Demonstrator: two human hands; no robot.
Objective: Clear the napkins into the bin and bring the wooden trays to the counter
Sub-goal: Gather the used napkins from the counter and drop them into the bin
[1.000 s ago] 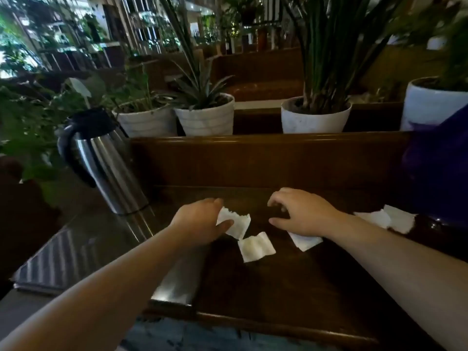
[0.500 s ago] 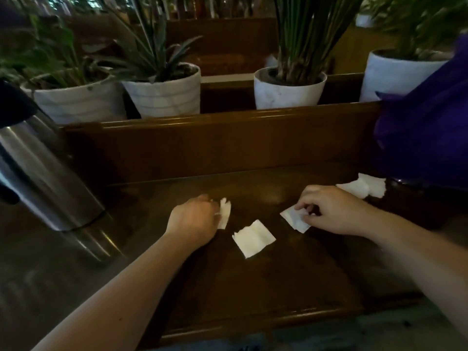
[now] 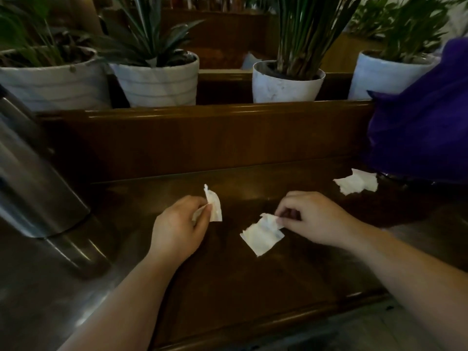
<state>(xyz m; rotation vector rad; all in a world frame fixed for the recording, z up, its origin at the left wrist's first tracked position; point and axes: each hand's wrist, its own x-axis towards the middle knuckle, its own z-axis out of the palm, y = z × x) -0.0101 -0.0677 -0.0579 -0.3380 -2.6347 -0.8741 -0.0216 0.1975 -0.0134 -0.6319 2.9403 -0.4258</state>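
Left hand: the left hand [image 3: 177,229] is pinched shut on a crumpled napkin [image 3: 214,207], thumb and fingers [image 3: 207,210] nipping its lower edge so the paper stands up clear of the surface [image 3: 228,287].
Right hand: the right hand [image 3: 311,219] has fingertips closed on the upper corner of a second napkin [image 3: 262,234]; that corner is lifted, the rest looks to lie on the wood.
Third napkin: a torn pair of white scraps [image 3: 354,183] lies well to the right, just beside a purple bag [image 3: 420,138], untouched.
Bin and trays: no bin in view; whether this dark rimmed wood is one of the trays, I cannot tell.
Weight: I'd judge the napkins near weightless; a light pinch carries one.
Stiffness: soft and limp, they fold and droop rather than hold shape.
Fragility: thin paper, looks already ragged; a hard tug on one corner could tear it.
Where to hold: any edge or corner will do; better to ball each into the palm so none flutters loose on the way to the bin.
Hazard nearby: a steel jug [image 3: 38,178] stands close on the left, and potted plants [image 3: 157,72] line the ledge behind.
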